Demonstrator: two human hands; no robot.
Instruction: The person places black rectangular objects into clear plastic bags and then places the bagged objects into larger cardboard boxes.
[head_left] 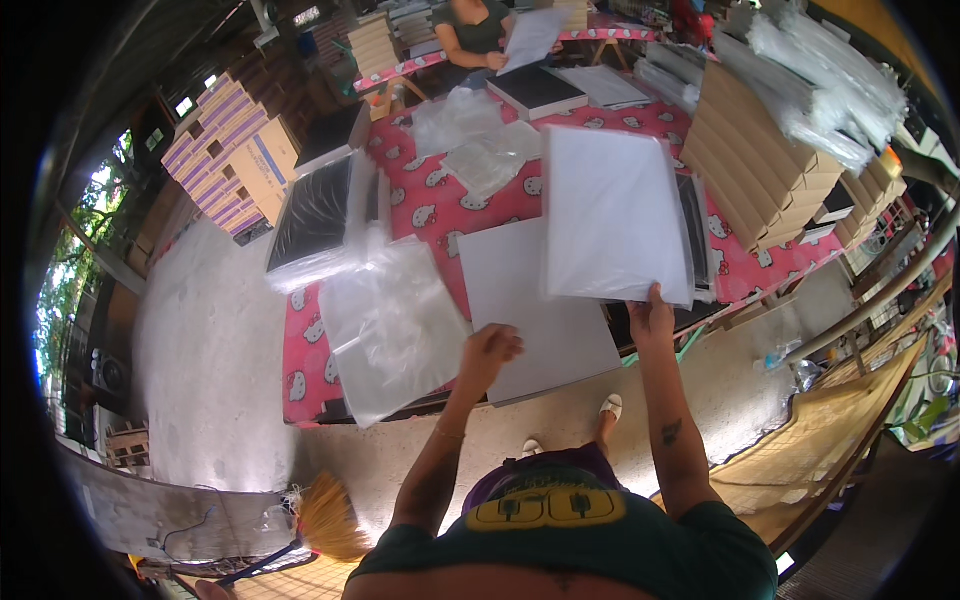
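Note:
My right hand [651, 318] grips the near edge of a large white sheet [612, 212] and holds it lifted over a black stack [696, 230] at the table's right. My left hand [488, 350] rests with curled fingers on the near edge of a flat grey-white board [535, 300] lying on the pink patterned table [440, 205]. A clear plastic bag [385, 325] lies just left of that board.
A black stack wrapped in clear plastic [318, 212] sits at the left. Loose clear bags [475, 140] lie mid-table. Stacks of tan boxes [750, 160] stand at the right, purple-and-tan cartons [235, 150] far left. Another person [475, 35] sits across. A broom [325, 520] lies on the concrete floor.

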